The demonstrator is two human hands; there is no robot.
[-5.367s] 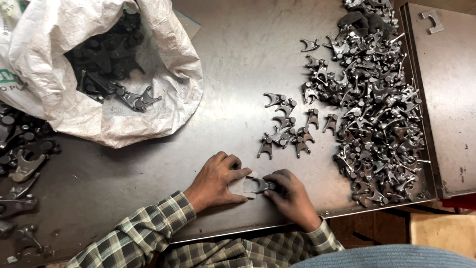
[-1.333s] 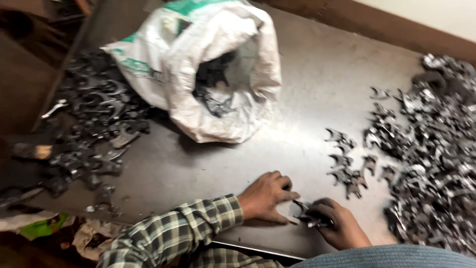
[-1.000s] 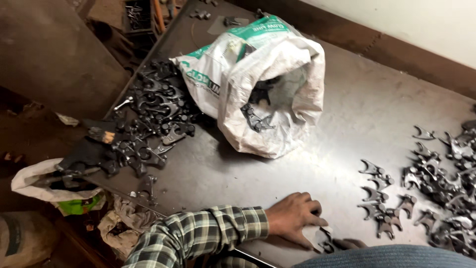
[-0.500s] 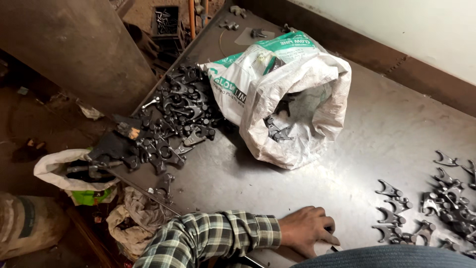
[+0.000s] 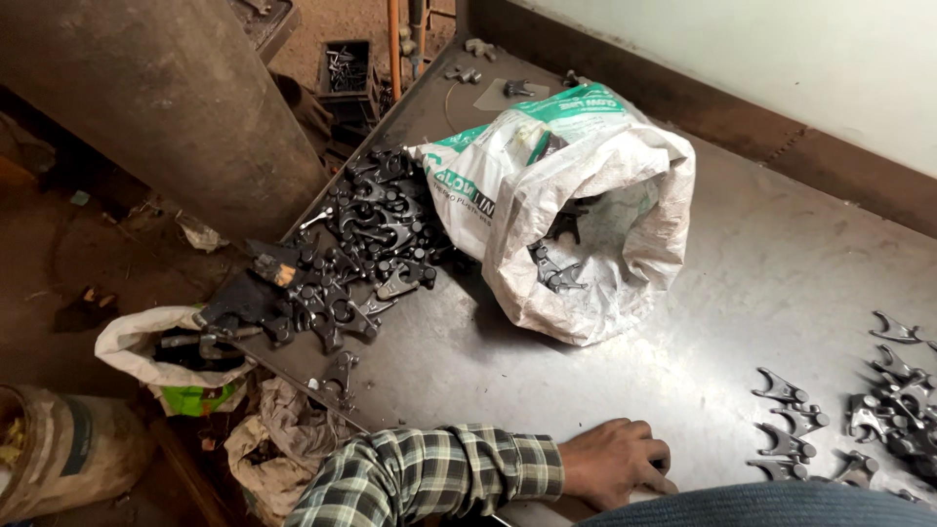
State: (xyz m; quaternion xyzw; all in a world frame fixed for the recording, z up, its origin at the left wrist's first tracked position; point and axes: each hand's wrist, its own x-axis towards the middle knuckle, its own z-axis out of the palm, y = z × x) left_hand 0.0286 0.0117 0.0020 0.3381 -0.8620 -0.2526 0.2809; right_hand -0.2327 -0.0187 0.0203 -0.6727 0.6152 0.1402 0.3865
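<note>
**Left hand curled at the edge of a metal bench strewn with forked parts**

A large steel table [image 5: 761, 283] is seen from above, its surface dull and scratched. On it, towards the back, a white woven sack [image 5: 586, 224] with green print is laid on its side, its mouth turned open; dark forked metal parts are seen inside it. Just beside the sack, along the table's left edge, a heap of dark forked parts [image 5: 361, 244] is spread. Well apart from that heap, at the right edge of the view, a lighter grey group of forked parts [image 5: 859, 415] is scattered on the bare metal. Below the table's left edge, a small white bag [image 5: 156, 356] holding dark pieces is seen on the dirt floor, next to crumpled rags.

At the bottom of the view, the left hand [image 5: 615, 464], in a plaid sleeve, is rested on the table's near edge with the fingers curled downward. Whether anything is gripped beneath them cannot be told. The nearest grey parts lie near it, to its right, without being touched. The right hand is not seen.
</note>
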